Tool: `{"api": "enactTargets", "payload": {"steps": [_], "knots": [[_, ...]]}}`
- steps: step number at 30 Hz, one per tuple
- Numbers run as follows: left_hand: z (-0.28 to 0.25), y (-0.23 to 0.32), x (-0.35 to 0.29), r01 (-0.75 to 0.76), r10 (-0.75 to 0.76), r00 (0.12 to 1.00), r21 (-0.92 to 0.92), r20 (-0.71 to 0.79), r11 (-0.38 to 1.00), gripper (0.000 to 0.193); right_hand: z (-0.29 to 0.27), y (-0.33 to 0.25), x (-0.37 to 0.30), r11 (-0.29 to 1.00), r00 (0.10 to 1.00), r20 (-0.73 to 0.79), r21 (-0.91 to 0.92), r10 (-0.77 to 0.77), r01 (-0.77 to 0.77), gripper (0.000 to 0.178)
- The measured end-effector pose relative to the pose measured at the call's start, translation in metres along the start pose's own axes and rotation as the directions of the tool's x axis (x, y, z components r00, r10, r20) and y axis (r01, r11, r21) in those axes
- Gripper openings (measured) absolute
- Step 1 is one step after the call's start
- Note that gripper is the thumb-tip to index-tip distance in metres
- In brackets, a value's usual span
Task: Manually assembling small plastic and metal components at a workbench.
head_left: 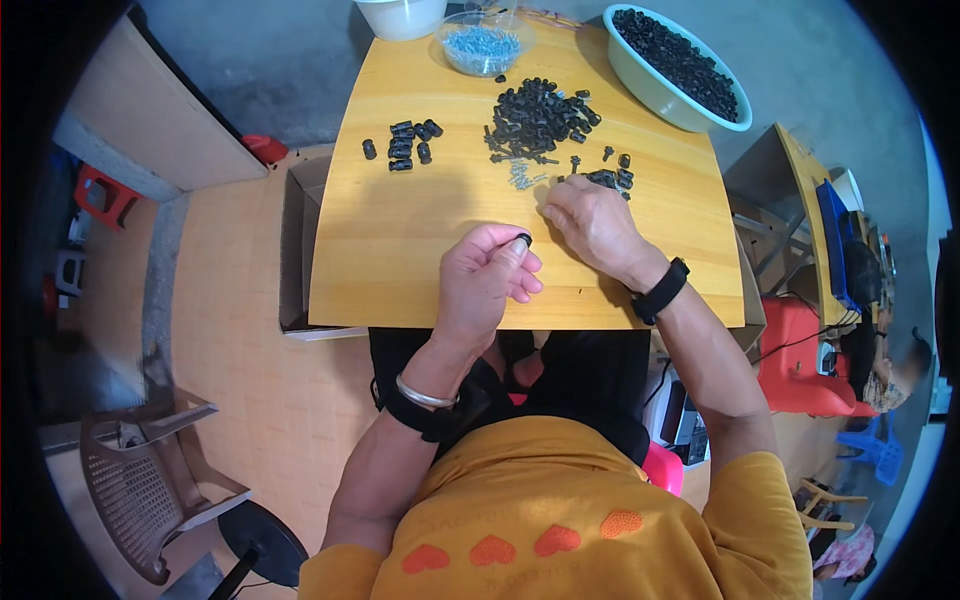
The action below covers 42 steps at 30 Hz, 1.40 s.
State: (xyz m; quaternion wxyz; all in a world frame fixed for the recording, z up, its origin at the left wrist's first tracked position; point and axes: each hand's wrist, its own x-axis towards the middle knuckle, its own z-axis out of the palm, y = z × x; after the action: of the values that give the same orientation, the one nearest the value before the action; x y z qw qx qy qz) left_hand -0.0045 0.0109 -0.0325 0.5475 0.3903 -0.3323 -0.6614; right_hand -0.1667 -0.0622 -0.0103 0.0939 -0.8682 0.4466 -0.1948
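Observation:
My left hand [482,278] is raised over the near edge of the wooden table. Its thumb and forefinger pinch a small black plastic part [525,239]. My right hand [592,222] rests lower on the tabletop to the right, fingers drawn together and pointing down; whatever they may hold is hidden. Just beyond its fingertips lie a little heap of silvery screws [522,177] and a cluster of black parts [604,178]. A larger pile of black plastic parts [540,115] sits farther back. To the left, several black cylindrical pieces [401,147] stand grouped together.
At the back are a clear bowl of bluish screws [482,45], a white tub [402,18] and a pale basin [735,115] heaped with black parts. A cardboard box [296,250] borders the table's left side. Red chairs [800,370] and another person [885,385] are far right.

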Motion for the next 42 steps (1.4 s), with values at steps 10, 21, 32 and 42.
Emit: {"api": "enactTargets", "payload": {"steps": [10,21,32,42], "knots": [[0.002,0.002,0.001,0.028,-0.028,1.0,0.022,-0.011,0.999,0.015,0.0,0.006,0.0,0.995,1.0,0.002,0.097,0.018,-0.018,0.008],[0.002,0.001,0.001,0.029,-0.028,0.999,0.059,-0.021,0.998,0.016,0.0,-0.001,0.004,0.996,0.998,0.046,0.077,-0.048,0.044,0.004],[-0.001,-0.001,0.001,0.007,-0.007,1.0,0.003,0.003,1.0,0.016,-0.012,-0.007,-0.003,0.672,0.937,0.232,0.653,0.262,-0.35,0.009],[0.006,0.007,-0.003,0.017,-0.013,0.999,-0.091,0.049,0.996,0.016,-0.012,-0.041,-0.018,0.418,0.947,0.098,0.88,0.305,-0.225,0.013]]}}
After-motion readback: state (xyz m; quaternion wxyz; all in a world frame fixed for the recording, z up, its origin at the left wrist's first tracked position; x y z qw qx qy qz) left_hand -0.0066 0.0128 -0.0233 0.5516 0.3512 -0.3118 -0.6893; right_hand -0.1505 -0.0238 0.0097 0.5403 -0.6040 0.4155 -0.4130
